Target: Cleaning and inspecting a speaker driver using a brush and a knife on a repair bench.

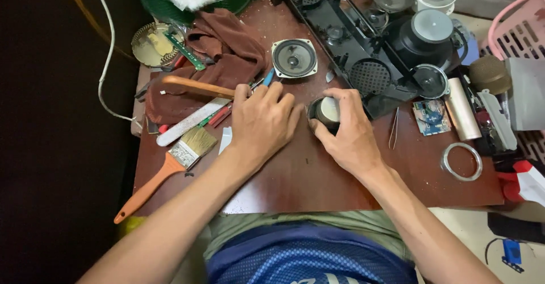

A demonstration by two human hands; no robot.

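Small round speaker part (327, 112), dark rim with a pale shiny face, sits on the brown table (306, 176) near its middle, the right hand (349, 133) curled around it in a grip; the left hand (262, 122) lies palm-down and loosely spread just beside it, fingertips over a blue-handled tool (268, 78), whether it grips anything I cannot tell. Judging by layout, the strip-down looks well along: one square speaker (293, 58) already lies loose behind the hands, and the long black casing (363, 51) is opened up, with other speakers seemingly mounted in it. Paintbrush (170, 167), brown rag (227, 51), tweezers (393, 128) and metal ring (461, 161) lie apart, untouched.
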